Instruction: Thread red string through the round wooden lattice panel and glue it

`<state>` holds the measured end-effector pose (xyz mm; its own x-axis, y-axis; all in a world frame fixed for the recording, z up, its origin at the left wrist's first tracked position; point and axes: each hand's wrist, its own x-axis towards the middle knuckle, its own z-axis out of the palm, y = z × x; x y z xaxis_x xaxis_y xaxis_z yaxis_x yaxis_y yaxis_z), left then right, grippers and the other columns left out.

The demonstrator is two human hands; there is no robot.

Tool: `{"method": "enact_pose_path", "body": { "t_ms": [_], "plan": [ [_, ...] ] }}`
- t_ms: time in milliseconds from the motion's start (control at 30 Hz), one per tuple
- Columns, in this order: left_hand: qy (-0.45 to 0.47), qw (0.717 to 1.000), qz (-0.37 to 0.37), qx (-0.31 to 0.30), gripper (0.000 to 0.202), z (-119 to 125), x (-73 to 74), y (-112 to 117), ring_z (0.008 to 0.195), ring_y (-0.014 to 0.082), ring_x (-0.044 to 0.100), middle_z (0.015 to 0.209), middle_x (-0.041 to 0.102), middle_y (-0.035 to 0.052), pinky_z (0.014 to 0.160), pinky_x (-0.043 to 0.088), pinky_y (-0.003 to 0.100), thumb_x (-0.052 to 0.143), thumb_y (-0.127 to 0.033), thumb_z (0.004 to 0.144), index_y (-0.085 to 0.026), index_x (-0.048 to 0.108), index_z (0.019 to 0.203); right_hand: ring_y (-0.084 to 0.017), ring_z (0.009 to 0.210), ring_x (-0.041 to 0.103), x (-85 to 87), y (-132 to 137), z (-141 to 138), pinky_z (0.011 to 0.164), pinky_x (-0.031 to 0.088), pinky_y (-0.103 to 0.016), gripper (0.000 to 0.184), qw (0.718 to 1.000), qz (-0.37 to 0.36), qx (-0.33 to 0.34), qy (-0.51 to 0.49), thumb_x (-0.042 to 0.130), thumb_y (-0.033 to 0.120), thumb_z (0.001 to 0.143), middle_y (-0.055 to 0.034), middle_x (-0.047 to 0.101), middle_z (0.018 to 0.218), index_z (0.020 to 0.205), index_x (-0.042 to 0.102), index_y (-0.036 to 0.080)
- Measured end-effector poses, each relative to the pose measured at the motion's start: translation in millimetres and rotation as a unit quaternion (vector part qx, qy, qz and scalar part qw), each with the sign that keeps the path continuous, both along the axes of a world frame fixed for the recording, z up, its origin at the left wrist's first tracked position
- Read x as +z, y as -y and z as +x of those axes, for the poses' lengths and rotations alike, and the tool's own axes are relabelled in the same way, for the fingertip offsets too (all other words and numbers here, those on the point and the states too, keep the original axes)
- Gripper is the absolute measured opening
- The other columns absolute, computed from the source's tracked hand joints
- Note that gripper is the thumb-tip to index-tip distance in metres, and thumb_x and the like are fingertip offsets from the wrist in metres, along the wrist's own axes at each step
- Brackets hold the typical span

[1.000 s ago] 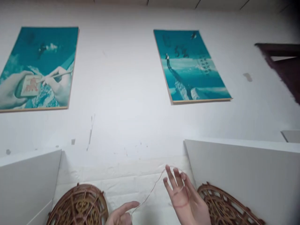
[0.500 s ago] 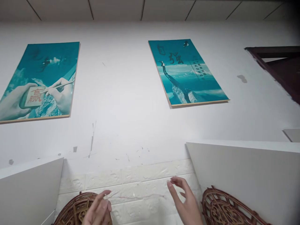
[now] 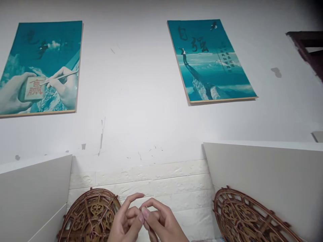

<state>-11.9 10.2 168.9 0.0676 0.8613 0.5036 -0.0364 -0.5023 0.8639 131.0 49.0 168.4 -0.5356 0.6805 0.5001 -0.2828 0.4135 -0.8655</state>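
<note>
My left hand [image 3: 123,218] and my right hand [image 3: 161,218] meet low in the middle of the view, their fingertips pressed close together. A fine pinkish thread [image 3: 145,207] shows faintly at the fingertips, and most of it is too thin to follow. My left hand overlaps the edge of a round carved wooden lattice panel [image 3: 75,218], which has pink strands [image 3: 97,228] wound across it. A matching panel [image 3: 242,215] leans at the lower right, apart from both hands.
Behind my hands is a white foam-brick wall covering [image 3: 164,188]. White boards stand at the left [image 3: 32,198] and right [image 3: 262,181]. Above hang two teal posters [image 3: 41,67] [image 3: 212,60]. A dark wooden frame [image 3: 305,47] sits at the upper right.
My hands have come together from apart, with their fingertips now meeting at the centre. The wall and posters sit higher in the view, and both lattice panels show more fully.
</note>
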Motion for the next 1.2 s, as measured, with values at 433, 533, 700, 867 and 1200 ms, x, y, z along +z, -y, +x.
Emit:
{"method": "enact_pose_path", "body": {
  "t_ms": [433, 533, 700, 867, 1200],
  "plan": [
    [0.030, 0.991, -0.016, -0.132, 0.059, -3, 11.6, 12, 0.081, 0.0167, 0.062, 0.085, 0.065, 0.0074, 0.055, 0.046, 0.019, 0.061, -0.065, 0.094, -0.017, 0.063, 0.130, -0.004, 0.046, 0.024, 15.3, 24, 38, 0.044, 0.015, -0.022, 0.055, 0.993, 0.009, -0.106, -0.046, 0.078, 0.066, 0.076, 0.0069, 0.034, 0.052, 0.073, 0.055, 0.016],
    [0.037, 0.989, -0.031, -0.139, 0.060, -7, 9.6, 8, 0.076, 0.0160, 0.062, 0.082, 0.065, 0.0067, 0.053, 0.048, 0.019, 0.057, -0.069, 0.095, -0.018, 0.065, 0.125, -0.004, 0.045, 0.026, 15.3, 24, 40, 0.043, 0.017, -0.021, 0.053, 0.990, 0.014, -0.125, -0.065, 0.080, 0.062, 0.076, 0.0062, 0.036, 0.053, 0.072, 0.057, 0.015],
    [-0.008, 0.992, -0.011, -0.122, 0.044, -14, 9.0, 7, 0.075, 0.0121, 0.060, 0.085, 0.066, 0.0057, 0.058, 0.047, 0.017, 0.062, -0.059, 0.097, -0.018, 0.067, 0.113, -0.004, 0.044, 0.028, 15.9, 20, 41, 0.042, 0.021, -0.021, 0.052, 0.989, 0.015, -0.122, -0.083, 0.079, 0.061, 0.078, 0.0067, 0.035, 0.052, 0.071, 0.056, 0.016],
    [-0.083, 0.993, 0.016, -0.088, 0.033, -18, 10.6, 8, 0.069, 0.0082, 0.053, 0.082, 0.065, 0.0036, 0.061, 0.045, 0.016, 0.074, -0.047, 0.091, -0.015, 0.067, 0.098, -0.005, 0.043, 0.029, 15.5, 18, 41, 0.043, 0.022, -0.022, 0.051, 0.987, 0.019, -0.132, -0.086, 0.076, 0.062, 0.081, 0.0070, 0.036, 0.051, 0.073, 0.055, 0.016],
    [-0.086, 0.995, 0.016, -0.040, 0.039, -20, 5.0, -1, 0.061, 0.0069, 0.046, 0.076, 0.056, 0.0008, 0.052, 0.042, 0.015, 0.068, -0.053, 0.094, -0.016, 0.060, 0.090, -0.024, 0.115, 0.060, 9.2, 11, 29, 0.096, 0.046, -0.038, 0.044, 0.960, 0.134, -0.246, -0.010, 0.071, 0.053, 0.085, -0.0103, 0.067, 0.118, 0.111, 0.063, 0.019]
  ]
}}
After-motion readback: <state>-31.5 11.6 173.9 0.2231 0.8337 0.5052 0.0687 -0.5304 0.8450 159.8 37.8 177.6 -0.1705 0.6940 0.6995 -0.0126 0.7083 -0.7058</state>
